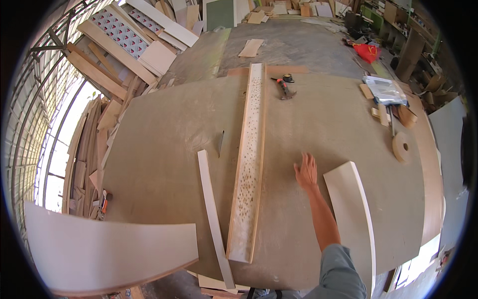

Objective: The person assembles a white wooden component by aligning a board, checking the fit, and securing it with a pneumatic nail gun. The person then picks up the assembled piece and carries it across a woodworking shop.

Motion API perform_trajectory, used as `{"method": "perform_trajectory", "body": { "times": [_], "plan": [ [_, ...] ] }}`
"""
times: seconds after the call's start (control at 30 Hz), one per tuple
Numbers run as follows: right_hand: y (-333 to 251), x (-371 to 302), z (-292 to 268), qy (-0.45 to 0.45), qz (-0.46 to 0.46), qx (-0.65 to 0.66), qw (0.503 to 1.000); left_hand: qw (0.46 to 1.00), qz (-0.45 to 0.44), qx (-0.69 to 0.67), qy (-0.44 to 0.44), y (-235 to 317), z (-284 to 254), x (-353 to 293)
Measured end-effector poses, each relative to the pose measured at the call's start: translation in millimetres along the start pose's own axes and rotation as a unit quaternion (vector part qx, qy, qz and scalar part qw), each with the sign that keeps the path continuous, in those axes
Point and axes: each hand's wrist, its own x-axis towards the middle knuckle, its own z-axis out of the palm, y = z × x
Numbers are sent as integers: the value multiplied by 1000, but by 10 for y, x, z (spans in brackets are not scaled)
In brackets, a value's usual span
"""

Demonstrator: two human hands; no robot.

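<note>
My right hand reaches over the brown table, fingers stretched out and nothing in it. Just to its right lies a wide white board. On its left a long, narrow panel runs away from me, with a white face full of brown specks and wooden long edges. A thin white strip lies at an angle left of that panel, its near end past the table edge. At the lower left a large white board juts in above the table's corner. My left hand is not in view.
A claw hammer and a tape measure lie beyond the panel; a pencil-like thin tool is left of it. Edging rolls and a plastic-wrapped pack sit at right. Stacked planks stand along the left.
</note>
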Motion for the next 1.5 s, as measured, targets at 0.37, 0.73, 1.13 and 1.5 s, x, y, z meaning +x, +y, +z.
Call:
{"method": "perform_trajectory", "body": {
  "times": [0.37,0.73,1.13,1.5],
  "plan": [
    [-239,2812,878,-50,-5,-115,992,996,28,79,-30,265,332,-193],
    [-357,3242,796,-53,10,-150,987,994,48,94,-35,329,352,-139],
    [-442,-13,222,-4,-137,-103,985,995,79,38,-42,265,735,-183],
    [-697,-2330,-1455,90,-28,38,995,987,147,-63,-15,221,835,-3]
  ]
}}
